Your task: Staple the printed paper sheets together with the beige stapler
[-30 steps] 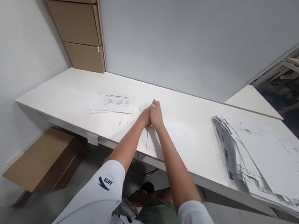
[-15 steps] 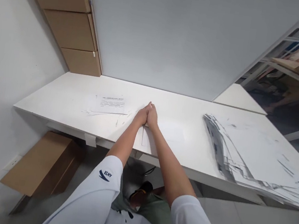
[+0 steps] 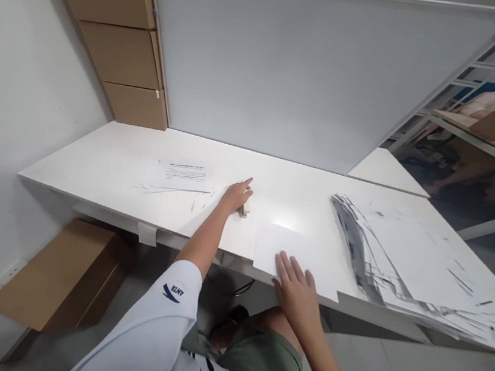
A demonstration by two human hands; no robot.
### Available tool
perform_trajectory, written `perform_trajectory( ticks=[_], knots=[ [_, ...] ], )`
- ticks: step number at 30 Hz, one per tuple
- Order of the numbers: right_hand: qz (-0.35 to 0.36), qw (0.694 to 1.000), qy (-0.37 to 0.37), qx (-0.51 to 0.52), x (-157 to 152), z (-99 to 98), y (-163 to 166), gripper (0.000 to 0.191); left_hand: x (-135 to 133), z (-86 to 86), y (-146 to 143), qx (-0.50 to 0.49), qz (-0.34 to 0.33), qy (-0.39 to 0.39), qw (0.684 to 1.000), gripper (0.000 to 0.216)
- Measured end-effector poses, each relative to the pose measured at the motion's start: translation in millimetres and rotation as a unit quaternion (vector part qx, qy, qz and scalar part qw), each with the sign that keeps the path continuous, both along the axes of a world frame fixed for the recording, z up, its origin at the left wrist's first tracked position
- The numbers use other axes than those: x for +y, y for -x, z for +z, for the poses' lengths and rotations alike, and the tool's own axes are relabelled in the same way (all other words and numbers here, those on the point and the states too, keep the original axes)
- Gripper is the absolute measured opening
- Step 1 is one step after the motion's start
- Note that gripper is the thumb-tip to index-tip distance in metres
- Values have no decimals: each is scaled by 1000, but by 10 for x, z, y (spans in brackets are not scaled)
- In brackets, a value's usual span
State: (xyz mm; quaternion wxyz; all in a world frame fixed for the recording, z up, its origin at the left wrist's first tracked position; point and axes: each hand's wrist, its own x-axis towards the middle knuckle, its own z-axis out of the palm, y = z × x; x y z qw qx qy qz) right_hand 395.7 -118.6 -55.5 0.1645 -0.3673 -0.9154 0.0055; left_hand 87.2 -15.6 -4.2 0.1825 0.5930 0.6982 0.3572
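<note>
My left hand (image 3: 235, 197) rests over a small cream stapler (image 3: 244, 211) near the middle of the white table. Its index finger points forward while the thumb and other fingers close around the stapler, whose near end sticks out beneath. At the front edge, my right hand (image 3: 299, 291) lies flat with fingers apart on a blank white sheet (image 3: 280, 243). Part of that sheet overhangs the edge. To the left lies a printed sheet (image 3: 184, 175) on top of other papers.
A thick, uneven pile of papers (image 3: 413, 252) covers the table's right side. Behind the table (image 3: 95, 158) stands a whiteboard (image 3: 268, 72), with stacked cardboard boxes (image 3: 114, 53) at its left. Another box (image 3: 56, 269) sits below on the left. A shelf (image 3: 489, 136) holds boxes at right.
My hands, pressed together at mid-table before, have parted. The right hand has come back and right onto the blank sheet, which has shifted right. The stapler now shows under my left hand.
</note>
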Motion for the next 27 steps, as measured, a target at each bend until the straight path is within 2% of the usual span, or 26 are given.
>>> perform_trajectory(
  ticks=[2, 4, 5, 7, 9, 10, 11, 12, 14, 16, 17, 19, 20, 22, 24, 25, 27],
  knots=[
    [-23, 999, -41, 9, 3, 70, -289, 50, 15, 9, 0, -2, -4, -3, 1000, 58],
    [-125, 984, -104, 68, 91, 306, -538, 50, 34, 23, 8, -4, -6, -3, 1000, 57],
    [-201, 962, -149, 113, 157, 482, -654, 50, 46, 32, 17, -5, -5, -2, 1000, 57],
    [-338, 881, -254, 212, 314, 906, -870, 52, 80, 50, 50, 1, 6, 4, 1000, 57],
    [-400, 797, -352, 283, 510, 1320, -1043, 54, 119, 61, 97, 5, 10, -3, 1000, 55],
    [-409, 772, -385, 298, 632, 1483, -1103, 54, 133, 63, 117, 5, 8, -6, 1000, 54],
    [-412, 762, -399, 300, 776, 1600, -1140, 55, 139, 65, 132, 4, 7, -9, 1000, 53],
    [-411, 769, -392, 293, 942, 1668, -1151, 56, 136, 66, 139, 2, 6, -10, 1000, 53],
    [-413, 813, -317, 260, 1316, 1656, -1096, 56, 109, 68, 130, -3, 7, -7, 1000, 52],
    [-432, 861, -174, 204, 1674, 1494, -965, 54, 77, 66, 107, -4, 10, -6, 1000, 51],
    [-448, 873, -86, 170, 1821, 1383, -890, 51, 67, 63, 97, -3, 12, -6, 1000, 50],
    [-477, 868, 75, 114, 2025, 1146, -759, 45, 59, 51, 84, 6, 17, -8, 1000, 49],
    [-488, 858, 125, 101, 2085, 1034, -707, 44, 57, 41, 81, 12, 21, -10, 1000, 48],
    [-504, 845, 141, 113, 2144, 847, -604, 55, 52, 18, 74, 22, 26, -14, 999, 48],
    [-503, 844, 71, 173, 2147, 728, -418, 66, 39, -5, 56, 30, 27, -20, 999, 47],
    [-480, 850, 32, 215, 2125, 697, -259, 68, 30, -14, 41, 32, 28, -22, 999, 46],
    [-358, 883, -2, 302, 1996, 684, 236, 67, 14, -19, 0, 33, 32, -26, 999, 45]
  ],
)
